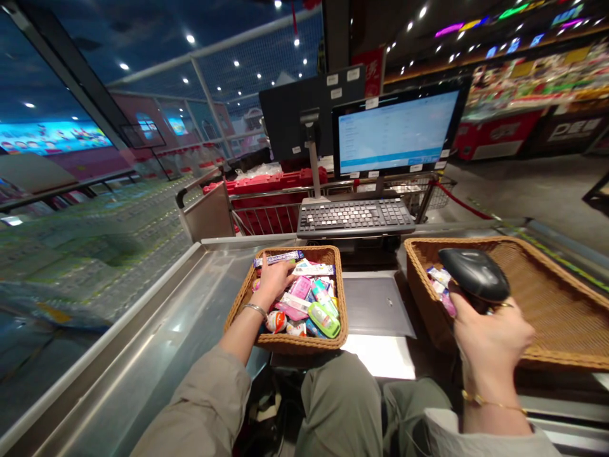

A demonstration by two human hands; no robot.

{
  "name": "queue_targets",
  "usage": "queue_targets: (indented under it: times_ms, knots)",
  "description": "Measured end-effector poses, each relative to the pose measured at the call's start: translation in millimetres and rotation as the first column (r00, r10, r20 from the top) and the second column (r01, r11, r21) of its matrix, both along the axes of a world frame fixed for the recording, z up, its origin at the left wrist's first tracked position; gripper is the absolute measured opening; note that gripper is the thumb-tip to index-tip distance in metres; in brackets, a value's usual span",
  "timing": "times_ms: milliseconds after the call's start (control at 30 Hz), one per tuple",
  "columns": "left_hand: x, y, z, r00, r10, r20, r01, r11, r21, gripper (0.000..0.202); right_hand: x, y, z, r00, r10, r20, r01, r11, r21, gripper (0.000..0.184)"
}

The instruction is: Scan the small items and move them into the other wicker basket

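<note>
My left hand (273, 279) reaches into a wicker basket (343, 298) filled with small packaged goods. Its fingers are apart, near a purple-wrapped bar (278, 258) at the far side; whether they touch it I cannot tell. Around the hand lie a green package (324, 319), a teal tube-shaped item (324, 295), a pink packet (301, 287) and a white-and-orange egg (275, 322). On the right, my right hand (495, 339) grips a black handheld barcode scanner (473, 273). The scanner is above a larger wicker basket (561, 298), which has a few small packets (440, 282) at its left end.
A keyboard (356, 216) stands behind the baskets, below a lit monitor (394, 133). A grey flat panel (375, 304) lies between the baskets. Metal counter surface (190, 317) extends to the left. Beyond is a shopping cart (266, 212) holding red crates.
</note>
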State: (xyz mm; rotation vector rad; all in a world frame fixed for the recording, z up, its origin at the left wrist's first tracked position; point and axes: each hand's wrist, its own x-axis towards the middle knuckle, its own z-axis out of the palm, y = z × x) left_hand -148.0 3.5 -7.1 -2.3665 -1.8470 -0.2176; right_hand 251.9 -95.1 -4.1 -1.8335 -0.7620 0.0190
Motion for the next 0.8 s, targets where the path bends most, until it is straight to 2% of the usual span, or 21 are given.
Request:
queue_targets:
  times_ms: [233,367,800]
  knots:
    - [4.7,-7.9,2.1,0.996,0.082,-0.037,-0.08,0.995,0.052,0.026,-0.9,-1.2,1.9,1.0,-0.007,-0.016,0.007,1.0,-0.005,0.047]
    - [5.0,-9.7,2.8,0.996,0.082,-0.038,-0.081,0.996,0.035,0.026,-2.6,-2.0,5.1,1.0,-0.003,-0.027,0.003,1.0,-0.02,0.049]
    - [-0.2,-7.4,-1.4,0.985,0.146,0.095,-0.146,0.989,-0.008,0.032,-0.1,-1.4,2.6,1.0,-0.01,-0.017,0.009,0.999,-0.047,0.052]
